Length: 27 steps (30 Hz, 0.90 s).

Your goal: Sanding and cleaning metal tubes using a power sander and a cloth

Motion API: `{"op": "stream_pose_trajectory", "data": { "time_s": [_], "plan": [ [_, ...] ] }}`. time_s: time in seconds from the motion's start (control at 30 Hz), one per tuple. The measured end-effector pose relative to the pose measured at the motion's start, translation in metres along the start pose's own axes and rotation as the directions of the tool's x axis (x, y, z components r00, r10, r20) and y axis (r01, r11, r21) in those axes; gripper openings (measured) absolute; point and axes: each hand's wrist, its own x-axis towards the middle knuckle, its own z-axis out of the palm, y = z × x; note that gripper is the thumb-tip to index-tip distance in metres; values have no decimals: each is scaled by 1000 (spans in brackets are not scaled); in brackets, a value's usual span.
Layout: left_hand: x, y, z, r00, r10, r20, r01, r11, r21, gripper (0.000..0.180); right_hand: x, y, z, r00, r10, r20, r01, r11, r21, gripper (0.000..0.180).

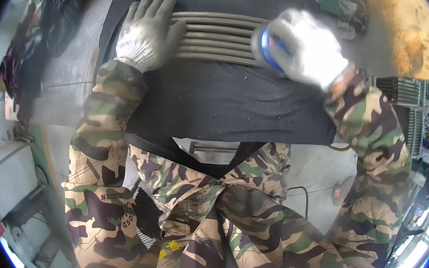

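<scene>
a row of grey metal rods (219, 37) lies side by side on a black cloth (202, 99) that covers part of the desk (67, 90). at the rods' left end is the left hand (147, 34), in a pale knitted glove, open and palm down, fingers pointing away from the person and thumb out over the rods. at the rods' right end the right hand (307, 47), also gloved, is closed around a blue-rimmed tool (266, 51); blur hides how the tool meets them. small dark specks dot the cloth on the person's side of the rods. well left of the rods hangs dark crumpled fabric (62, 18).
</scene>
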Motion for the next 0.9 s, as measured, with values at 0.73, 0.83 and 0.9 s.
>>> {"op": "stream_pose_trajectory", "data": {
  "time_s": [0.73, 0.83, 0.9],
  "plan": [
    [-10, 14, -33, 996, 18, 89, -10, 996, -91, 59, 21, 16, 5, 980, 196, 45, -188, 974, -129, 26],
    [-19, 13, -29, 996, 21, 85, -17, 999, -44, 60, 16, 12, 12, 998, 54, 23, -53, 998, -41, 25],
    [-11, 18, -27, 996, 46, 73, -39, 995, -87, 58, 22, 27, 5, 991, 126, 41, -123, 990, -62, 26]
  ]
}}
